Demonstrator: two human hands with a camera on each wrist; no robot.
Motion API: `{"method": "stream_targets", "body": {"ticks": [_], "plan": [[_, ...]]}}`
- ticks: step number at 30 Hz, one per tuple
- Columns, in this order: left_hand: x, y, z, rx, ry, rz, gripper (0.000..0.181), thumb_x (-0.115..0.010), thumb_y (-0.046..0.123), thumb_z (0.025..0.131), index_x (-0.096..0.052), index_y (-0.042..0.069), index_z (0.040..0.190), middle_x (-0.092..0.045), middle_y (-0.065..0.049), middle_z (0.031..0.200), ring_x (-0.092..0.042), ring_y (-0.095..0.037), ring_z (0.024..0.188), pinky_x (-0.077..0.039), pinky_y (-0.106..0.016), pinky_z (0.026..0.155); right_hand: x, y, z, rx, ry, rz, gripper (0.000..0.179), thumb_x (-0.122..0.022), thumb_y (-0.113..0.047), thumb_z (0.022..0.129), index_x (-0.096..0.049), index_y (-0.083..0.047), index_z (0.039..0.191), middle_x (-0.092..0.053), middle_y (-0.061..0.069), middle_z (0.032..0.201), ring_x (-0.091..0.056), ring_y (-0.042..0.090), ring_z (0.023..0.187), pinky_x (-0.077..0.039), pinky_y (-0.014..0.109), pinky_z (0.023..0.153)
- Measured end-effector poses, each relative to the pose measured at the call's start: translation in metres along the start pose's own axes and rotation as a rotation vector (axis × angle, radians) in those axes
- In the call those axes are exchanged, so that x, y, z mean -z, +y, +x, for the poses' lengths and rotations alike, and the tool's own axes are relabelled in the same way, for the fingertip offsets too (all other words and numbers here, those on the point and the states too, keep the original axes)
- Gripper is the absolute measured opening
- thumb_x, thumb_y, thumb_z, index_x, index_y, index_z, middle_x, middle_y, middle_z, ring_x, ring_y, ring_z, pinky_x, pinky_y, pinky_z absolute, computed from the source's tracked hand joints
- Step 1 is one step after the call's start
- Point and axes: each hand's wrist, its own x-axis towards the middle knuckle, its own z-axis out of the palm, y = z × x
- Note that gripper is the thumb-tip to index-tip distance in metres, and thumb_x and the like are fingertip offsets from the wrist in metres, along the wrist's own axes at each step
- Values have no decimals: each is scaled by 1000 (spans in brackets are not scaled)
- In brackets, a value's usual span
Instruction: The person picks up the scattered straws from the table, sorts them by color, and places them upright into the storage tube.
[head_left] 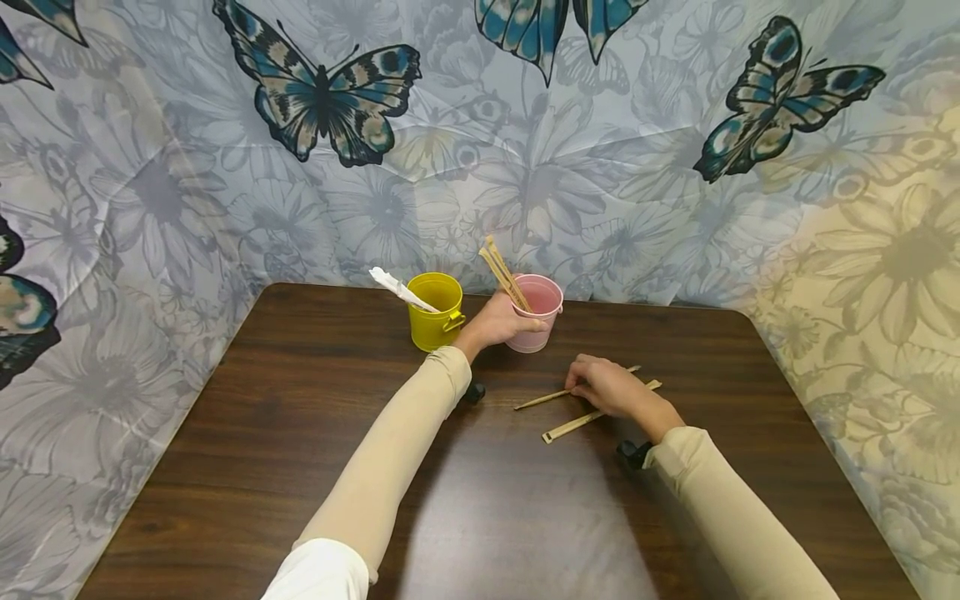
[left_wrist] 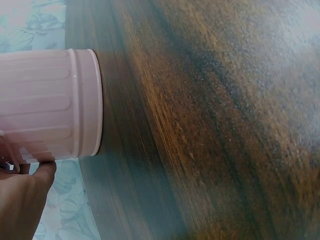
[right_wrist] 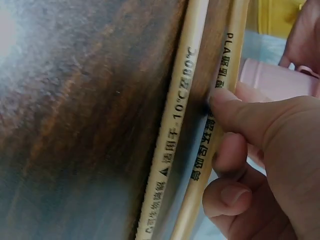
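My left hand grips the side of a small pink bucket, which stands upright near the table's back edge. Two paper-wrapped straws lean out of it to the left. In the left wrist view the bucket's ribbed wall shows, with a thumb at its handle side. Between thumb and fingers, my right hand pinches a wrapped straw with printed lettering. Another wrapped straw lies on the table under that hand, nearly parallel to the pinched one.
Left of the pink bucket stands a yellow bucket with white wrapped sticks leaning from it. Both buckets are on a dark wooden table. Behind it hangs a butterfly-patterned cloth.
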Motion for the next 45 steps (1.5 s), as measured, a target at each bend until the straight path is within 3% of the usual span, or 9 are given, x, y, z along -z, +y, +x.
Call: {"method": "stream_targets", "body": {"ticks": [6, 13, 21, 23, 30, 32, 40, 45], "plan": [[0, 0, 0, -4, 3, 6, 78, -88, 11, 77, -44, 5, 141, -63, -13, 133, -61, -25, 125, -47, -37, 113, 13, 2, 1, -31, 39, 86, 10, -73, -3, 91, -70, -13, 91, -70, 1, 94, -69, 21, 91, -57, 38, 79], [0, 0, 1, -8, 2, -19, 78, -88, 8, 77, -44, 5, 141, -63, -14, 132, -61, -26, 124, -48, -37, 112, 43, -3, 5, -169, 98, 259, 6, -69, -8, 96, -70, -9, 102, -75, 10, 97, -66, 21, 79, -51, 24, 67], [0, -3, 2, -27, -2, -31, 78, -88, 6, 77, -44, 5, 141, -61, -14, 135, -60, -28, 126, -47, -38, 112, 76, -20, 28, -134, 216, 325, 23, -64, -17, 101, -70, -12, 123, -73, 10, 115, -62, 7, 79, -51, 23, 67], [1, -2, 2, -32, -16, -40, 77, -87, 7, 78, -44, 5, 141, -59, -16, 137, -59, -30, 127, -47, -40, 112, 85, -27, 35, -119, 238, 327, 23, -64, -20, 102, -72, -12, 122, -72, 9, 114, -60, 5, 75, -50, 23, 65], [2, 1, 1, -82, -31, -40, 80, -85, 3, 79, -40, 0, 145, -54, -22, 142, -55, -38, 130, -45, -43, 114, 120, -56, 65, -146, 278, 404, 15, -69, -23, 98, -73, -14, 110, -63, -3, 73, -48, 6, 52, -41, 24, 49], [2, 3, 0, -76, -27, -36, 81, -85, 4, 79, -39, 0, 146, -55, -19, 140, -56, -35, 129, -45, -40, 113, 126, -63, 74, -148, 294, 427, 16, -71, -22, 97, -73, -12, 109, -65, -6, 74, -49, 6, 53, -43, 24, 49], [1, 3, -1, -86, -51, -80, 76, -83, 3, 81, -43, 4, 145, -60, -18, 137, -58, -34, 126, -46, -42, 112, 127, -70, 102, -131, 347, 567, 20, -72, -20, 96, -72, -7, 111, -73, 4, 108, -70, 5, 73, -57, 30, 62], [1, 0, 1, -91, -51, -88, 78, -83, 2, 80, -44, 10, 147, -61, -13, 138, -59, -30, 126, -47, -39, 113, 111, -63, 112, -127, 323, 609, 19, -72, -21, 96, -72, -8, 110, -72, 9, 110, -63, 7, 61, -49, 29, 52]]}}
